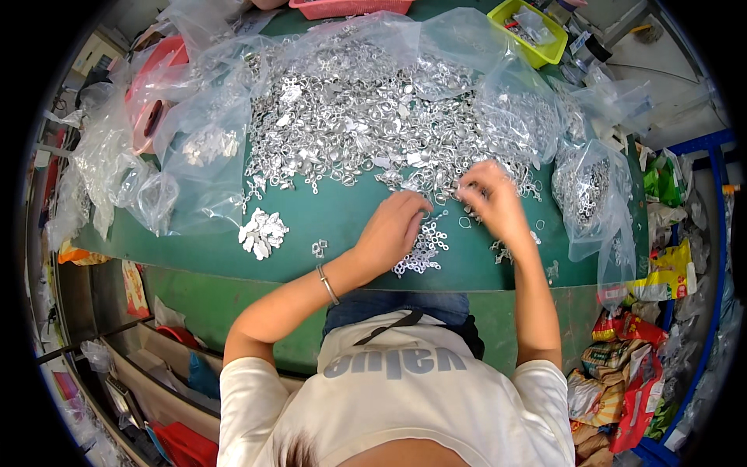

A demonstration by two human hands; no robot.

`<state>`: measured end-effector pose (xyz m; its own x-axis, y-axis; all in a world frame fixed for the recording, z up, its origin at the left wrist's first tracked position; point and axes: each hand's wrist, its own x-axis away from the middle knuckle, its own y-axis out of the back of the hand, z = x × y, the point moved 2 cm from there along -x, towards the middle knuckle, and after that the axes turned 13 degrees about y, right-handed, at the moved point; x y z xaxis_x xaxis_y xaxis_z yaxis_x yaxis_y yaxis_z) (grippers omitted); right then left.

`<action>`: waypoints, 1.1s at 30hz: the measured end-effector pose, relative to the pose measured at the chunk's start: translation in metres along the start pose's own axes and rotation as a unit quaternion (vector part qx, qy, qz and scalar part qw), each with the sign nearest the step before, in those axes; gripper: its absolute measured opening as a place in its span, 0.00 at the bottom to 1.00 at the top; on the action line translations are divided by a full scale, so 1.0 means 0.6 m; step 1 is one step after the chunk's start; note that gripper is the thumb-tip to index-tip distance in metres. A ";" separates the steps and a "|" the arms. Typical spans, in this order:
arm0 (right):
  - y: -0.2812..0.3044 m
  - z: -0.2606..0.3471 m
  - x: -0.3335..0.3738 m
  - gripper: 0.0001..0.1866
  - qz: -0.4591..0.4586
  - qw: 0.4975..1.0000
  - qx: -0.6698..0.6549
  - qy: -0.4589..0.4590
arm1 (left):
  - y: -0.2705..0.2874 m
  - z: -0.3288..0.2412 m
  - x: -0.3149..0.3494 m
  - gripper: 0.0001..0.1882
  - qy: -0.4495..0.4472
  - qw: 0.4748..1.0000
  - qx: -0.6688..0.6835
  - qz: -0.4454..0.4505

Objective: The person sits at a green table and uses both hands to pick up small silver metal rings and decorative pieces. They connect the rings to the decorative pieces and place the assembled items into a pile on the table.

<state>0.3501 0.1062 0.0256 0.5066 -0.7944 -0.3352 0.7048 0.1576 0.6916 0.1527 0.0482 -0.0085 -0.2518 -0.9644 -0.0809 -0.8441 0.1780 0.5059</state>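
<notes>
Right now I see both hands working at the near edge of a big heap of small silvery metal parts [373, 117], which spills out of opened clear plastic bags [194, 148] across the green tabletop [327, 226]. I judge the heap lies spread thin at its front so single pieces can be pulled out without digging.

My left hand [393, 229] rests on the tabletop just short of the heap, knuckles up, fingers [416, 204] curled down and drawn close together onto pieces at the heap's edge. Whether they pinch a part or only press on it I cannot tell, since the fingertips are hidden under the hand. My right hand [490, 198] sits just beside it, a little further into the heap, fingers [469, 191] bent and bunched together over some parts. It looks like a pinch, though the piece itself is too small to make out.

Below the left hand lies a small cluster of linked ring-shaped parts [422, 251], touching the hand's underside. A separate little pile of flat whitish pieces [262, 232] sits well to the left, apart from the heap, which suggests sorting by kind. A yellow tray [529, 31] stands at the far edge, and another filled bag [591, 194] leans at the right.
</notes>
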 end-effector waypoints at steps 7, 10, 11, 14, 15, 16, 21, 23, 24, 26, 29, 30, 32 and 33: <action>-0.034 -0.047 -0.028 0.14 -0.022 0.955 0.290 -0.057 | -0.048 -0.012 0.010 0.12 -0.076 0.976 -0.177 0.100; -0.030 -0.061 -0.036 0.12 -0.052 0.975 0.207 -0.069 | -0.038 -0.009 0.026 0.13 -0.113 0.969 -0.172 0.138; -0.027 -0.069 -0.038 0.11 -0.085 0.984 0.125 -0.091 | -0.033 -0.011 0.030 0.13 -0.120 0.968 -0.169 0.140; -0.027 -0.097 -0.042 0.10 -0.220 0.967 -0.080 -0.104 | -0.035 -0.010 0.039 0.17 -0.128 0.974 -0.156 0.106; -0.031 -0.103 -0.041 0.10 -0.214 0.968 -0.084 -0.106 | -0.035 -0.008 0.040 0.19 -0.129 0.976 -0.152 0.088; -0.032 -0.109 -0.039 0.10 -0.207 0.968 -0.087 -0.109 | -0.033 -0.006 0.041 0.19 -0.126 0.978 -0.146 0.082; -0.003 -0.087 -0.045 0.12 -0.068 0.979 0.045 -0.187 | -0.004 0.003 0.025 0.15 -0.066 0.991 -0.112 0.017; 0.010 -0.072 -0.043 0.12 -0.093 0.985 0.092 -0.112 | 0.010 0.002 0.015 0.15 -0.044 0.991 -0.127 -0.008; 0.015 -0.070 -0.038 0.11 -0.129 0.982 0.127 -0.050 | 0.014 0.005 0.012 0.15 -0.036 0.989 -0.143 -0.018; 0.025 -0.062 -0.026 0.10 -0.153 0.965 0.211 0.013 | 0.018 0.008 0.004 0.16 -0.043 0.982 -0.178 -0.047; 0.003 -0.002 -0.010 0.10 -0.041 0.990 -0.043 -0.129 | 0.026 0.017 -0.001 0.17 -0.007 0.979 -0.195 -0.061; -0.016 0.011 0.005 0.10 -0.008 0.988 -0.112 -0.110 | 0.026 0.018 -0.006 0.18 -0.004 0.979 -0.193 -0.063; -0.063 0.025 0.031 0.09 0.059 0.978 -0.171 -0.101 | 0.020 0.017 -0.017 0.19 0.002 0.980 -0.190 -0.062; -0.079 0.030 0.037 0.09 0.095 0.976 -0.163 -0.106 | 0.018 0.018 -0.019 0.19 0.003 0.980 -0.188 -0.059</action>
<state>0.3190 0.0703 -0.0030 0.5542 -0.8305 -0.0566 0.7458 0.4652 0.4768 0.1415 0.0633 -0.0113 -0.1587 -0.9752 -0.1543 -0.6324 -0.0197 0.7744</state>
